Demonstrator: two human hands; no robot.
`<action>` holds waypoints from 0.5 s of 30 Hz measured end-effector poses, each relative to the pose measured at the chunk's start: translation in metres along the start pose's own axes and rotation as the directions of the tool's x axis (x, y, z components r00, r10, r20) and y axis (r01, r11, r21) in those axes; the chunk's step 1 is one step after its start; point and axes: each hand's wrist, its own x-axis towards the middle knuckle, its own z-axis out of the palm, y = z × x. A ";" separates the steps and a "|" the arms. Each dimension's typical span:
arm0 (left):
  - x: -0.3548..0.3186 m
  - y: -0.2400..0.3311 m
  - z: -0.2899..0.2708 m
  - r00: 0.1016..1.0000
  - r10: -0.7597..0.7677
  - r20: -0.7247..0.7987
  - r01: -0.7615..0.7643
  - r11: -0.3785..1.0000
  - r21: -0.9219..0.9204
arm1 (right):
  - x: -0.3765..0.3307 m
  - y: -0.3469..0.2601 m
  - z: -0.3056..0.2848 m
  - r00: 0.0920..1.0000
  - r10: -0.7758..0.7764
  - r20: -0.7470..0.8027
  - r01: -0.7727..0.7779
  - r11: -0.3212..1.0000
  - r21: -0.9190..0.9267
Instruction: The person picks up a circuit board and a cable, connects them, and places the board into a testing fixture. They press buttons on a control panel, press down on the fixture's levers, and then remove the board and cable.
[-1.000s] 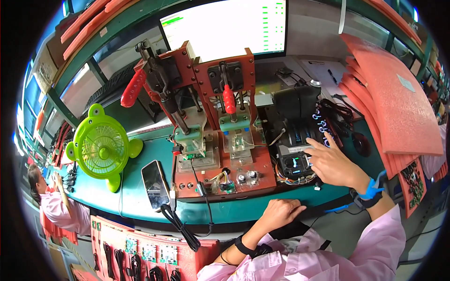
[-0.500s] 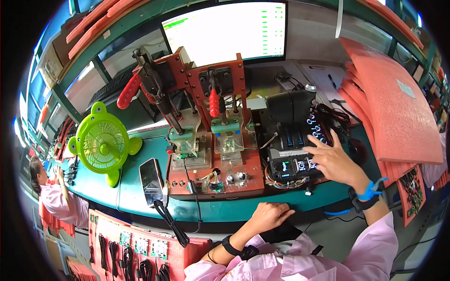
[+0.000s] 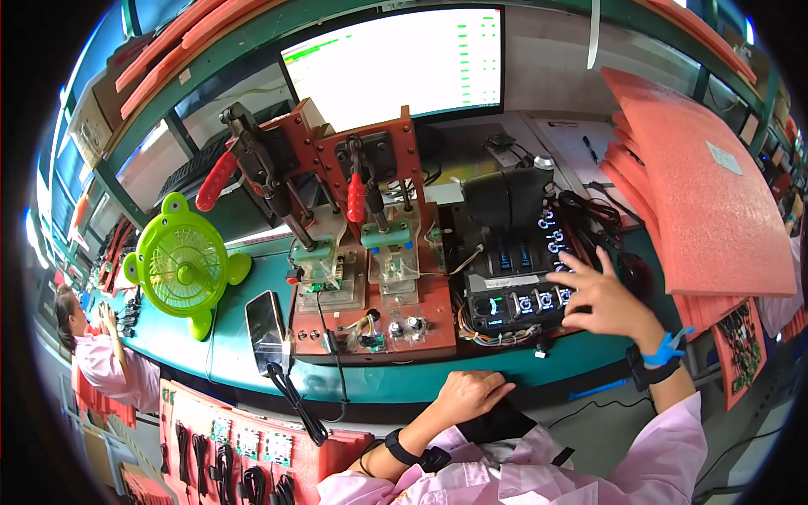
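Over the right end of a black control unit [image 3: 515,290] with lit round buttons, my right hand [image 3: 608,299] hovers with its fingers spread and nothing in it. My left hand [image 3: 473,396] rests at the front edge of the green table, loosely closed, and no thing shows in it. Left of the control unit stands a red test fixture [image 3: 370,324] with two toggle clamps. Its left clamp [image 3: 252,164] and right clamp [image 3: 356,194] have red handles, and their green press plates sit over clear blocks. A circuit board shows partly under the left plate.
A green frog-shaped fan [image 3: 183,265] and a phone [image 3: 267,328] stand left of the fixture. Behind it is a lit monitor [image 3: 396,76]. Pink foam sheets [image 3: 707,194] are stacked at right. Circuit boards and cables lie on foam [image 3: 320,463] at lower left. A co-worker [image 3: 101,362] sits far left.
My right hand has drawn slightly back from the buttons, its fingers still spread. My left hand stays at the table edge. The whole view has shifted a little.
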 end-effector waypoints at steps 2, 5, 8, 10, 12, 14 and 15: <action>0.002 0.000 0.000 1.000 -0.002 0.014 0.002 1.000 0.019 | 0.002 0.001 0.001 0.999 0.014 -0.043 -0.011 0.998 0.064; 0.002 0.000 0.003 1.000 -0.008 0.003 0.008 1.000 0.016 | 0.006 0.008 0.017 0.960 0.098 -0.262 -0.143 0.977 -0.159; 0.002 0.000 0.002 1.000 -0.013 0.001 0.013 1.000 0.019 | -0.001 0.011 0.016 0.991 0.075 -0.111 -0.090 0.986 -0.139; 0.003 -0.001 0.001 1.000 -0.009 0.010 0.009 1.000 0.028 | 0.000 0.012 0.018 0.998 0.058 -0.032 -0.061 0.990 -0.124; 0.001 -0.001 0.001 1.000 -0.001 0.000 0.001 1.000 0.026 | 0.009 0.018 0.018 0.998 0.056 -0.027 -0.061 0.969 -0.241; 0.001 0.000 0.002 1.000 0.021 -0.020 -0.021 1.000 0.019 | 0.015 0.023 0.013 0.998 0.063 -0.025 -0.067 0.952 -0.300; 0.001 0.001 0.002 1.000 0.023 -0.017 -0.023 1.000 0.015 | 0.019 0.027 0.010 0.989 0.082 -0.127 -0.114 0.957 -0.268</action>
